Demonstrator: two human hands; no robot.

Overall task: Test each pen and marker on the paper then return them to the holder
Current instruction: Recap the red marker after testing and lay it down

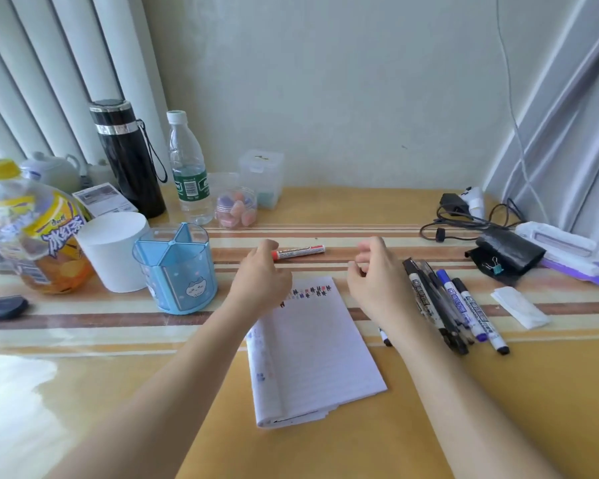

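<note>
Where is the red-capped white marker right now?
Head view: the red-capped white marker lies on the striped table beyond the lined paper, by the left hand.

Only thing we could actually read was 冰红茶, in big white characters on the yellow label of the iced tea bottle (38, 229). Print on the red marker (300, 252), the water bottle (189, 167) label and the other markers (457, 305) was too blurry for us.

Glossy yellow striped counter (550, 392) is carrying a blue plastic pen holder (175, 271), white lined paper pad (312, 357), red-capped marker (300, 252), loose black and blue markers (453, 305), and a white cup (113, 250).
</note>
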